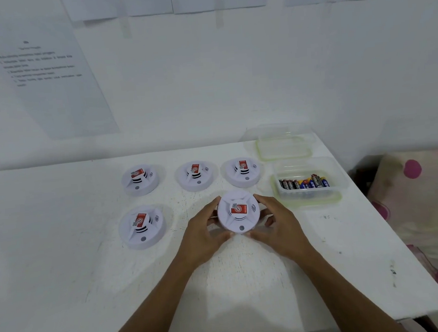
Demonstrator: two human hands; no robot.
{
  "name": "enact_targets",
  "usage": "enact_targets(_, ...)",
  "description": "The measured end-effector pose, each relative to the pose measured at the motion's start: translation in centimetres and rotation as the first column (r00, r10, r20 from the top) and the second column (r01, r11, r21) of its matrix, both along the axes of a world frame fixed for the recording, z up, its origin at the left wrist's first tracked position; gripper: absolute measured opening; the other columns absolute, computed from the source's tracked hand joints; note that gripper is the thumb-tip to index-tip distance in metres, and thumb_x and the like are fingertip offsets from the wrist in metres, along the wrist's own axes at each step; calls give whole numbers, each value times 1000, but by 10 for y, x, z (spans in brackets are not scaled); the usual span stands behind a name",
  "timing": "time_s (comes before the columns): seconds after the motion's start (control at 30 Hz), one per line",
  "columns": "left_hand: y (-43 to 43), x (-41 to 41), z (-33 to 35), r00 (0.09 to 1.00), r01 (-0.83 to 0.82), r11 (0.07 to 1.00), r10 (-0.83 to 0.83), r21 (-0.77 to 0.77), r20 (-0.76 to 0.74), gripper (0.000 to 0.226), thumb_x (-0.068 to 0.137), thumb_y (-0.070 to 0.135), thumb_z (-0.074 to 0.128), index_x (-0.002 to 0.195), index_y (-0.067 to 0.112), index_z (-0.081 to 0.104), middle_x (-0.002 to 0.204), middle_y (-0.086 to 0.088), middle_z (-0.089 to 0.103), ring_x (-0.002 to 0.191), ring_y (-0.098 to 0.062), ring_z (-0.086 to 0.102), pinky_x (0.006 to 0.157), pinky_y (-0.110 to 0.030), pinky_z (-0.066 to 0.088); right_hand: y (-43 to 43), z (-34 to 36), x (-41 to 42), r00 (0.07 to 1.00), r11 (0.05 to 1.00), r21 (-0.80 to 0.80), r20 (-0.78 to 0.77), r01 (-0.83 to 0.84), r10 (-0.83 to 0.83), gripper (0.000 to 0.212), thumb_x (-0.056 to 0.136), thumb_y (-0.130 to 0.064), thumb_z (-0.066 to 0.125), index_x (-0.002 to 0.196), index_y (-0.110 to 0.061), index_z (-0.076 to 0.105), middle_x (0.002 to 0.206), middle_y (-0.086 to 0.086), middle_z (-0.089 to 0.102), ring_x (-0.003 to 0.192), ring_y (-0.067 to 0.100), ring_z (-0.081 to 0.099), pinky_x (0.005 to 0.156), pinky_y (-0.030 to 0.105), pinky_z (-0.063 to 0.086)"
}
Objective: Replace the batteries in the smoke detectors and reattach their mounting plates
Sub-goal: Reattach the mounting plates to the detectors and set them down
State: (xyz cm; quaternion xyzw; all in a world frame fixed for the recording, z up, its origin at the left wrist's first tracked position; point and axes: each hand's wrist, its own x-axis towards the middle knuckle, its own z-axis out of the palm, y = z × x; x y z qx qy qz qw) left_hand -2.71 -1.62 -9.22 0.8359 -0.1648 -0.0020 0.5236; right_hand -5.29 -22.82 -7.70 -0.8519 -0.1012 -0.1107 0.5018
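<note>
Both forearms entered from the near edge of the white table [62, 256] and met at its middle. The left hand [204, 227] gripped the left side of the held detector [238, 211], fingers curled round the rim and thumb at the near edge; the right hand [277, 224] gripped the right side in the same way, its thumb tip close to the left thumb. This unit sat face up between the two hands, red label and small grey button uppermost. Whether its underside touched the table could not be told. To the left, at about the same depth and well apart, the near-left detector [141, 227] lay face up on the table. Just right of the right hand stood a clear plastic container [338, 180] with a green-tinted rim, holding a row of batteries [304, 182] — some with dark wrappers, some blue and yellow. Farther back, three more units lay in a row, each face up and apart from the others: the far-left detector [140, 180], the far-middle detector [196, 175] and the far-right detector [243, 171]. Beyond the container lay its clear lid [283, 147], at the far right corner against the wall. Printed sheets [48, 74] hung on the white wall — their text was too blurred to read. Off the table's right edge lay pink-patterned fabric [419, 189].
</note>
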Motion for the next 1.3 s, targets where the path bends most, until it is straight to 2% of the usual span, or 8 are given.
enact_targets(0.17,0,0,0,1000,-7,1000,7,1,5,73,77,31,81,140,31,44,129,16,59,115,1,58,95,-15,48,-1,-2,1,1000,1000,-13,12,2,-2,65,71,-35,84,129,-26,56,119,-14,64,101,1,61,78,10,49)
enact_targets(0.43,-1,-3,4,1000,-6,1000,6,-3,8,70,78,27,80,135,39,42,126,24,57,113,6,56,91,-9,45,-2,-3,1,1000,1000,-30,6,5,-5,69,69,-46,82,130,-28,54,120,-18,62,100,2,61,77,14,52)
enact_targets(0.53,-2,-3,5,1000,-2,1000,2,-3,12,70,78,26,81,138,34,44,127,20,59,114,3,57,91,-10,46,-1,-2,1,1000,1000,-22,9,6,-6,66,70,-40,83,128,-30,54,118,-17,63,99,1,61,76,11,49)
enact_targets(0.83,-2,-3,2,1000,-1,1000,1,8,12,73,78,28,81,142,26,46,130,15,60,115,0,58,93,-14,49,-2,-2,0,1000,999,-39,-4,10,-10,68,68,-41,84,129,-29,55,115,-19,63,97,4,61,74,14,51)
enact_targets(0.97,-2,-5,5,1000,-3,1000,2,0,15,69,78,25,81,137,33,44,125,22,58,112,5,57,88,-8,45,-3,-4,0,1000,999,-50,-23,13,-14,73,66,-52,79,131,-29,54,117,-19,63,98,5,62,77,22,55)
enact_targets(1.1,-3,-5,5,1000,-8,1000,8,-1,3,69,78,27,80,137,33,44,126,22,57,113,5,57,90,-9,46,-2,-4,0,1000,999,-50,-27,11,-12,73,67,-50,80,131,-29,54,115,-17,64,95,7,63,77,27,56)
enact_targets(1.2,-3,-5,3,1000,-9,1000,9,6,3,70,78,28,81,137,32,44,126,20,58,114,4,57,93,-11,46,-2,-5,1,1000,998,-58,-22,13,-14,72,68,-44,82,132,-28,53,114,-16,63,94,7,62,77,25,55)
enact_targets(1.3,-3,-5,3,1000,-14,1000,14,18,6,69,77,30,81,136,36,44,126,20,58,115,2,58,92,-9,45,-2,-7,0,1000,994,-106,-6,23,-24,75,68,-50,80,133,-26,52,119,-15,62,100,5,59,81,20,49)
